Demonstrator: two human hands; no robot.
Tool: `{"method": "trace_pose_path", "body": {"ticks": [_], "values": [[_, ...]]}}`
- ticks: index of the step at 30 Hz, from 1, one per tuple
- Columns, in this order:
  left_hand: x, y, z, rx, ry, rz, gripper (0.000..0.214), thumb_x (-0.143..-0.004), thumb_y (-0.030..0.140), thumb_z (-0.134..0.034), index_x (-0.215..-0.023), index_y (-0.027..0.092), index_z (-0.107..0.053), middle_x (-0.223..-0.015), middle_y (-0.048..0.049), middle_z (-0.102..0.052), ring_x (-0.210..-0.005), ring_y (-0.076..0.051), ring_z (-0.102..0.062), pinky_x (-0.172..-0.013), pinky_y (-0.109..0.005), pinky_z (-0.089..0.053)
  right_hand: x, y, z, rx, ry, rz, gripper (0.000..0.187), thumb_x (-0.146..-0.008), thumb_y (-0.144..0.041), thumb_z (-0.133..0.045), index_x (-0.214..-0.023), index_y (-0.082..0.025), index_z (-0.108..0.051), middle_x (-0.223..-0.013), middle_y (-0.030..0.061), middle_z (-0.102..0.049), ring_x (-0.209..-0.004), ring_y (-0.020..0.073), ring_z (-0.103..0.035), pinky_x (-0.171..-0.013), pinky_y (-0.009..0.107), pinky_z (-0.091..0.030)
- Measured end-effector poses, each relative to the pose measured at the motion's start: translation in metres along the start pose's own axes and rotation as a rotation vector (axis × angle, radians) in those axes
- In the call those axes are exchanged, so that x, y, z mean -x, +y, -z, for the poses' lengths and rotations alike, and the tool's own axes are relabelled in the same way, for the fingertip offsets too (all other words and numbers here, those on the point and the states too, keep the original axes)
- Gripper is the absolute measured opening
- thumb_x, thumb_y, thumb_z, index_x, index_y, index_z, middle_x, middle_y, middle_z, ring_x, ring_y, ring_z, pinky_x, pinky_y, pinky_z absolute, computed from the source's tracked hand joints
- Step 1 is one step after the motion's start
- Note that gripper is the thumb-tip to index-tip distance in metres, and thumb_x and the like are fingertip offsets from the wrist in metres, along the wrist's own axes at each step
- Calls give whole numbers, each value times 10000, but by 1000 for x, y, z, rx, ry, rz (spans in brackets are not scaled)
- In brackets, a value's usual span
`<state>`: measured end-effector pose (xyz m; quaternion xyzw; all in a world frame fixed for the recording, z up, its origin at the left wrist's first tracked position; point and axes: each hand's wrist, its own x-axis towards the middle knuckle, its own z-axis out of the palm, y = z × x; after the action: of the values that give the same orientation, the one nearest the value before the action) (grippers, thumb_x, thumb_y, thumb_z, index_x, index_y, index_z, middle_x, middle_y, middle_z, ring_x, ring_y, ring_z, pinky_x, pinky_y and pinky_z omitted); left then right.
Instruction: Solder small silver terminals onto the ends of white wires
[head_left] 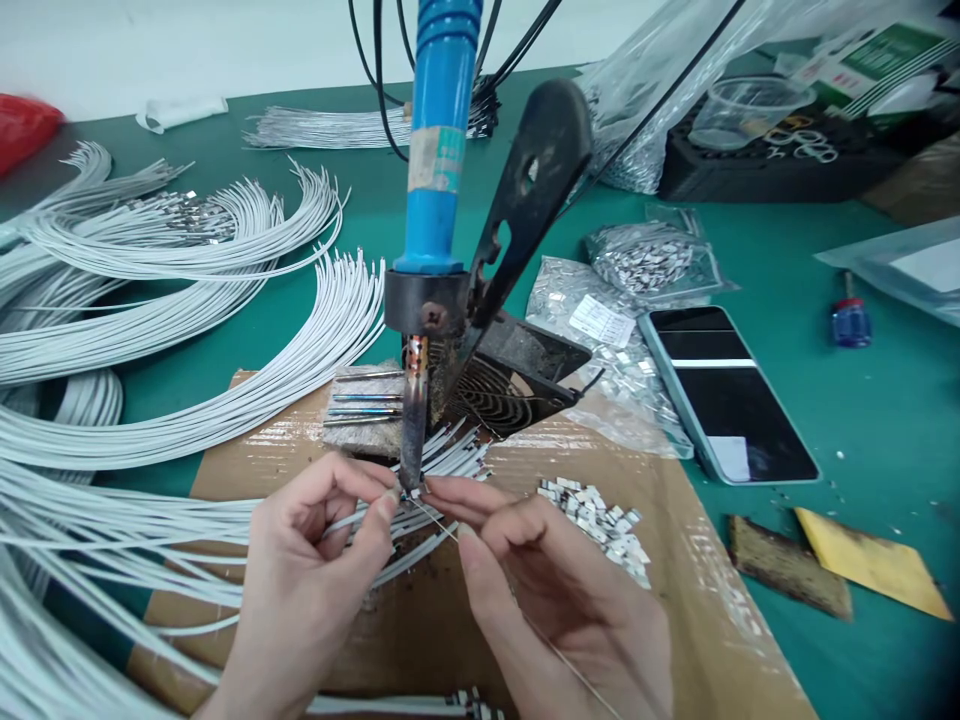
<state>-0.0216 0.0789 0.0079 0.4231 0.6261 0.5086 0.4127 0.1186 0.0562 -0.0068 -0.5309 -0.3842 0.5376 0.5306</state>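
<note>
A blue-handled soldering iron hangs tip down in a black clamp stand. Just left of its tip, my left hand pinches a white wire between thumb and forefinger. The wire's end meets a small metal piece under the tip, partly hidden by my fingers. My right hand grips a thin strand of solder wire, which runs from the tip across the palm. Its forefinger reaches close to the small metal piece; whether it touches is unclear.
Beneath my hands lies cardboard, with a pile of small connectors to the right. Bundles of white wires fill the left. Further right are a phone, bagged parts, two sponge pieces and a small screwdriver.
</note>
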Motion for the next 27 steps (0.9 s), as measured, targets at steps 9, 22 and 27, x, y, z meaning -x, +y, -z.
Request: {"method": "trace_pose_path", "body": {"ticks": [9,22,27], "values": [[3,1,2,-43,3,-29,139,-741,105,-771,-631,184,-741,-744,-12,-807,-635,-87,-718,-571,-76,-521,1,1,-1,7,10,6,220,-943,-196,-716,-737,-246,-654,-1131,32,-836,-1081,196,-804,-789,186,-630],[3,-1,2,-20,19,-15,140,-726,97,-776,-623,184,-738,-686,20,-758,-563,-63,-674,-515,-63,-485,0,-1,-1,1,23,-1,223,-935,-191,-725,-726,-236,-664,-1114,51,-838,-1054,199,-805,-782,191,-629],[4,-7,9,-57,-37,5,150,-770,86,-793,-683,200,-748,-738,26,-757,-587,-67,-666,-524,-79,-482,0,-3,-2,-7,22,-5,222,-939,-197,-725,-728,-242,-671,-1102,38,-838,-1049,190,-810,-798,187,-631]]}}
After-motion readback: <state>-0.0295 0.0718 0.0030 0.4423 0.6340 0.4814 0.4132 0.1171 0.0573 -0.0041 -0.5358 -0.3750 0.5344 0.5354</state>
